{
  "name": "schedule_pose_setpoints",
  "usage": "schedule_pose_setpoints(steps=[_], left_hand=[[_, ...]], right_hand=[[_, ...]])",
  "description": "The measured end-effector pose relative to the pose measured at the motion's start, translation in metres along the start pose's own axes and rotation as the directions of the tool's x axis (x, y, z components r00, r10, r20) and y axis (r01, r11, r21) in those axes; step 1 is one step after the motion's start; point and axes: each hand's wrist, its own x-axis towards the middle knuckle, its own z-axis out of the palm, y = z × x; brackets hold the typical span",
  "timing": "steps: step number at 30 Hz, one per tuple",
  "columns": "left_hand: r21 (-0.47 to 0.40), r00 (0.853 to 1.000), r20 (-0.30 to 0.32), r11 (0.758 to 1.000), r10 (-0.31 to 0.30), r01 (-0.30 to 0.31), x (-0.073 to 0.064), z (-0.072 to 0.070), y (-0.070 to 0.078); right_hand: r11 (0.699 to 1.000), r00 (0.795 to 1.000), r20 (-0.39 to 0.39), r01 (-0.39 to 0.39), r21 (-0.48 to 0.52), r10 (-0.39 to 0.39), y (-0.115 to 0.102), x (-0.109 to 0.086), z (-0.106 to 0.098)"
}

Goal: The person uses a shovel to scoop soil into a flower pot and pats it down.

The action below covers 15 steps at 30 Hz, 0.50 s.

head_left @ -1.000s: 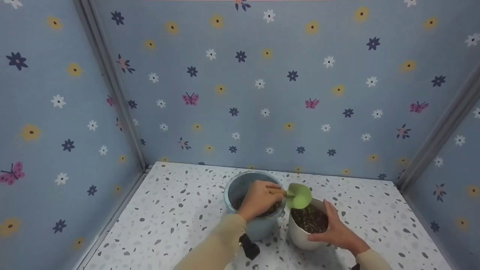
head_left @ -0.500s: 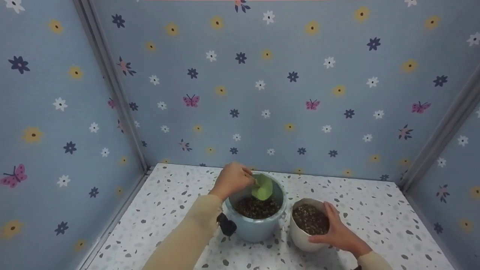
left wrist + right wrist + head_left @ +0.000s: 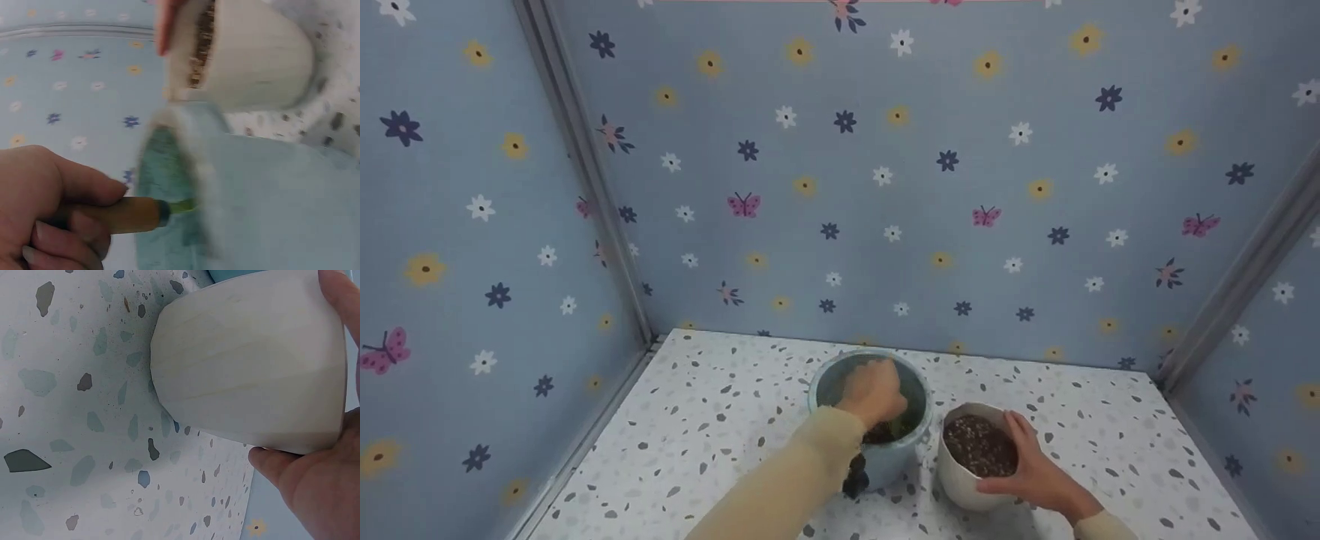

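Left hand (image 3: pixel 874 391) grips the trowel (image 3: pixel 132 215) at the blue pot (image 3: pixel 889 463); right hand (image 3: pixel 1041 476) holds the white pot (image 3: pixel 960 481)

From my seat at the far end of the feed, I start at the left, where a side wall (image 3: pixel 442 247) printed with flowers and a butterfly meets a grey metal post (image 3: pixel 574 131). A speckled tabletop (image 3: pixel 697 397) begins beyond it.

A pale sleeve (image 3: pixel 784 476) reaches up from the bottom edge, with a dark device (image 3: pixel 856 477) at its wrist. The left hand is clenched round the trowel's wooden handle, above the blue pot's mouth. On my left wrist view the trowel's green neck runs past the rim into that pot; the picture is blurred and the hand blocks the head camera, so I can't tell whether the blade is in the dark soil (image 3: pixel 877 435) there.

Just right of it is the smaller white pot, filled with speckled brown soil (image 3: pixel 981 445). I see the right hand grasping it from the right, thumb on the near side and fingers at the far rim. Farther right, another patterned wall (image 3: pixel 1279 360) closes off the tabletop.
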Motion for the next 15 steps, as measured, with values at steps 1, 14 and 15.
schedule_pose_setpoints(steps=[1,14,15], left_hand=[[0.005,1.000,-0.010,1.000,0.002,-0.002,-0.001,0.002,-0.004],[-0.022,0.996,-0.093,1.000,-0.013,0.011,-0.010,-0.022,-0.057],[-0.003,0.994,-0.109,1.000,-0.005,0.005,-0.010,-0.026,-0.058]], right_hand=[[1.000,1.000,0.001,0.002,-0.003,-0.002,0.004,0.003,0.001],[0.998,0.998,0.017,0.055,-0.021,-0.055,0.002,0.006,-0.001],[0.998,0.998,0.017,0.057,-0.019,-0.057,0.002,0.006,-0.001]])
